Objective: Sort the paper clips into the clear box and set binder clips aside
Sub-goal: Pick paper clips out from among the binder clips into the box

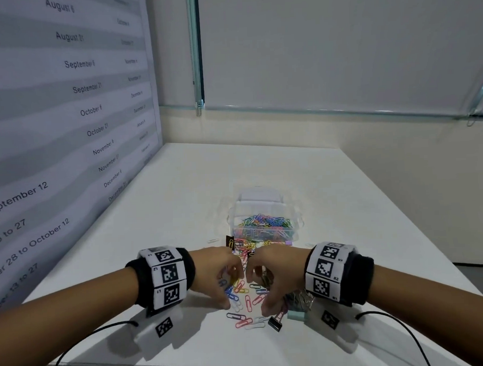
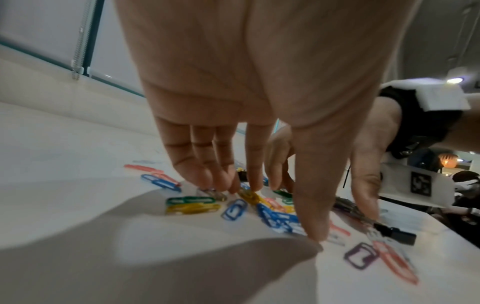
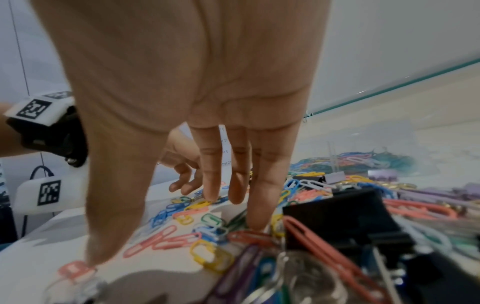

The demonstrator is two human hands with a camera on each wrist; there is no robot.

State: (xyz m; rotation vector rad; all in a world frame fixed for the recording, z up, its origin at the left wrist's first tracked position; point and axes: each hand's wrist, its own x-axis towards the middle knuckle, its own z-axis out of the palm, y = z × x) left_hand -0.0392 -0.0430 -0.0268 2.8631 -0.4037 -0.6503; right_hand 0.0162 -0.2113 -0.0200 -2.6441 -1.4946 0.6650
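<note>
Coloured paper clips [image 1: 243, 293] lie scattered on the white table [image 1: 180, 202] between my two hands. My left hand [image 1: 231, 287] and right hand [image 1: 260, 290] arch over the pile, fingertips and thumbs down on the clips. In the left wrist view the left fingers [image 2: 207, 176] touch a yellow clip [image 2: 249, 196]; nothing is pinched. The right fingers [image 3: 259, 205] press among the clips beside a black binder clip [image 3: 342, 218]. Just beyond the pile stands the clear box [image 1: 261, 223], holding many paper clips. A small black binder clip [image 1: 275, 324] and a mint one [image 1: 296, 316] lie by the right thumb.
More paper clips are heaped against the box's front, with a dark binder clip [image 1: 229, 241] and a purple one [image 1: 288, 243] among them. A printed date board [image 1: 66, 121] walls the table's left side. Cables trail from both wristbands over the near table edge.
</note>
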